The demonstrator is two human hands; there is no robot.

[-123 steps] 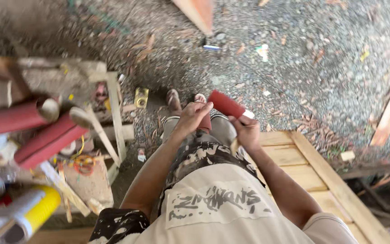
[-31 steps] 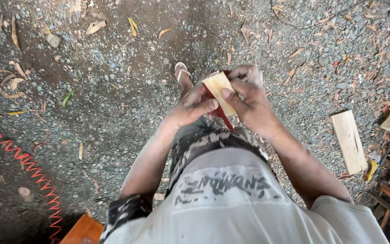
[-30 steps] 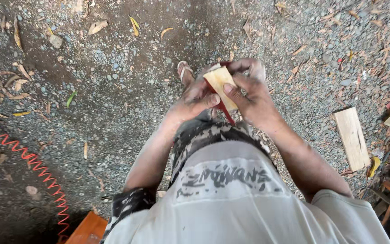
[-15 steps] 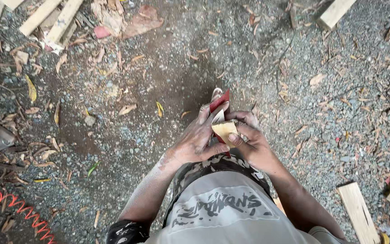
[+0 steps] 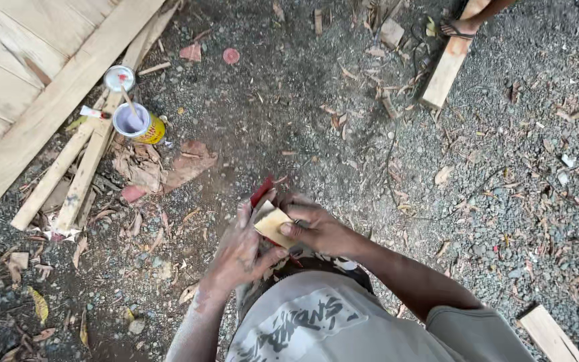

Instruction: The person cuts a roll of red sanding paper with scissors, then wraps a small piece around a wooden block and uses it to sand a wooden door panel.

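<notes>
Sandpaper (image 5: 273, 224), a small tan sheet with a red back, sits in front of the person's waist, well down and right of the yellow can (image 5: 139, 124). The left hand (image 5: 239, 251) cups it from below, fingers loosely curled. The right hand (image 5: 316, 228) pinches its edge with thumb and fingers closed; folding it neatly likely calls for a firm pinch and squared edges.

Open yellow-labelled tin can (image 5: 139, 125) on planks (image 5: 88, 161), upper left

Red sheet (image 5: 261, 191) mostly hidden behind fingers (image 5: 244, 221)
</notes>
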